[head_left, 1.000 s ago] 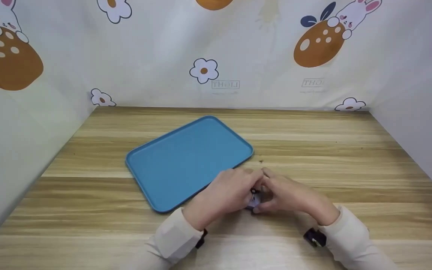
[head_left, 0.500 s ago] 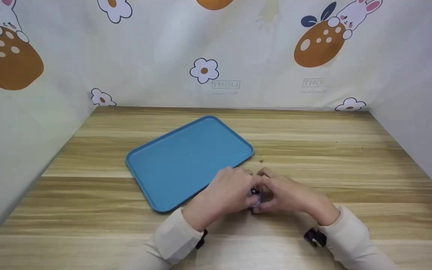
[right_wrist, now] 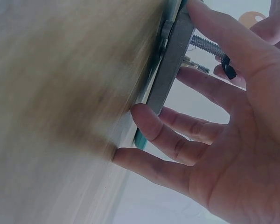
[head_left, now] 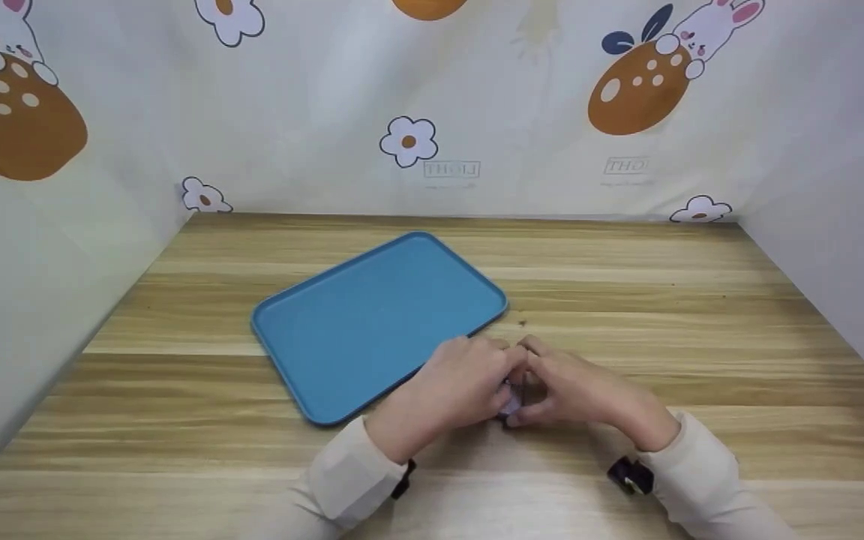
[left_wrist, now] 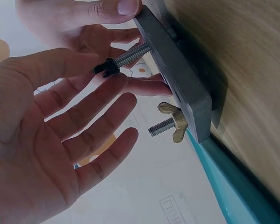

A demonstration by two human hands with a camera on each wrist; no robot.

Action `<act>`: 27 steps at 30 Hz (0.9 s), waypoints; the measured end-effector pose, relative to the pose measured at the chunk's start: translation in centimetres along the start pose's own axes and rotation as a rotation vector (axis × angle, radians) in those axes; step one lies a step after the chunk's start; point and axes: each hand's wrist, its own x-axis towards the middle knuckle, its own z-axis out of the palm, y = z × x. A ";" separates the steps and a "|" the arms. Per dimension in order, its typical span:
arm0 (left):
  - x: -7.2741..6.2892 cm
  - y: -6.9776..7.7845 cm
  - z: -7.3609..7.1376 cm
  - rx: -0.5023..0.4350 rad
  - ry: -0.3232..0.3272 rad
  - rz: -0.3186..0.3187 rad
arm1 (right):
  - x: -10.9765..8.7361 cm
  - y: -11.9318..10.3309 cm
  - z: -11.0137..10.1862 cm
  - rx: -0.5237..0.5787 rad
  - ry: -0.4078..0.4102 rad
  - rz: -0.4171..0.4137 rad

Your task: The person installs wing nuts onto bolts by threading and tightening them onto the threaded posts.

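My left hand and right hand meet over a small grey metal plate with two threaded bolts standing up from it. In the left wrist view, the left thumb and index finger pinch a black wing nut at the free end of one bolt; the other fingers are spread. A brass wing nut sits lower on the second bolt, near the plate. The right hand grips the plate by its edges, thumb against fingers, as the right wrist view shows. Bolt heads protrude underneath.
A blue tray lies at an angle on the wood-grain table, its near edge close beside the left hand. Patterned cloth walls enclose the table at the back and both sides.
The left fingers have shifted slightly at the bolt's end, now covering the black wing nut that showed between the hands before. The right hand and the tray stay in place.
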 end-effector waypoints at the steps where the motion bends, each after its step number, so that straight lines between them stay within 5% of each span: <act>1: 0.0 0.0 0.0 -0.008 -0.001 0.002 | 0.0 0.0 0.0 0.003 0.002 -0.003; 27: -0.1 -0.1 0.1 0.025 -0.013 -0.015 | 0.0 -0.1 -0.1 -0.022 -0.013 0.011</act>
